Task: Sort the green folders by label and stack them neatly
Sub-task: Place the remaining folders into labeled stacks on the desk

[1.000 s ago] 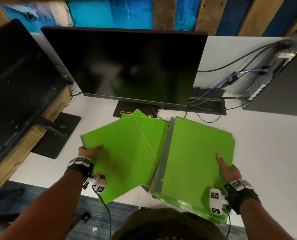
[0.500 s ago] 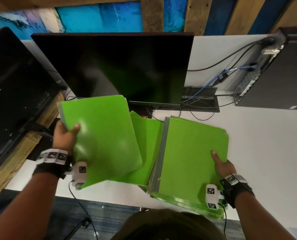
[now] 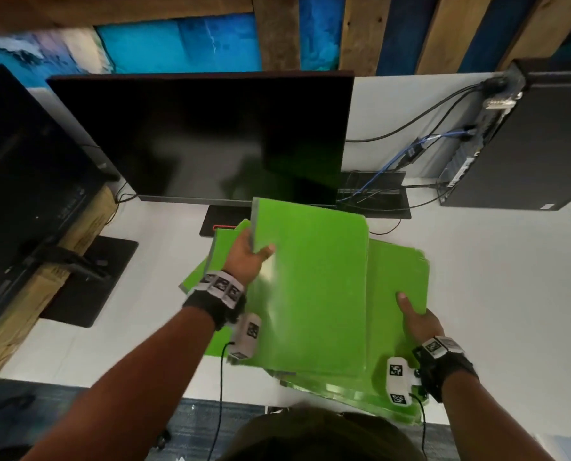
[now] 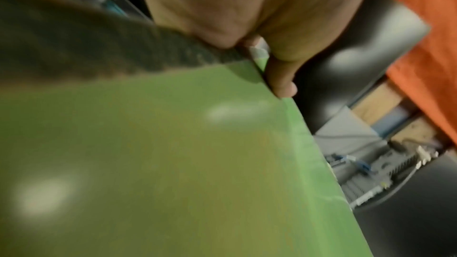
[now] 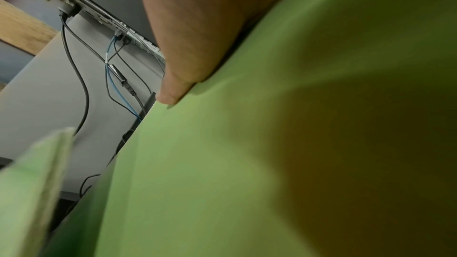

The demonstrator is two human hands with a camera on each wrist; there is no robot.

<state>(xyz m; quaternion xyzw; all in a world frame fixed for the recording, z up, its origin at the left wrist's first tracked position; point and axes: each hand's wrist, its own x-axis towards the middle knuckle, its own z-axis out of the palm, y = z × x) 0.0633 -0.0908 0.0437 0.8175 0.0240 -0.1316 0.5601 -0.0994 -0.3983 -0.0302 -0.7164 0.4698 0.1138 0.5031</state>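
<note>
My left hand (image 3: pixel 250 251) grips one green folder (image 3: pixel 314 287) by its grey spine edge, thumb on top, and holds it lifted and tilted over the right stack of green folders (image 3: pixel 399 271). In the left wrist view the thumb (image 4: pixel 280 79) pinches that folder (image 4: pixel 173 163) at its corner. My right hand (image 3: pixel 416 316) holds the right stack at its near right edge, its thumb (image 5: pixel 176 91) flat on the top folder (image 5: pixel 247 163); the other fingers are hidden. A fanned left pile of folders (image 3: pixel 222 242) lies under my left wrist. No labels show.
A large dark monitor (image 3: pixel 211 138) stands right behind the folders, its base (image 3: pixel 216 224) touching the left pile. A second monitor (image 3: pixel 28 181) and a cardboard box (image 3: pixel 64 241) are at the left. A computer tower (image 3: pixel 527 138) with cables (image 3: pixel 394 161) is at the back right on the white table (image 3: pixel 493 294).
My left hand has lifted the top folder off the left pile and carried it rightward, over the right stack. My right hand has stayed on the stack's edge.
</note>
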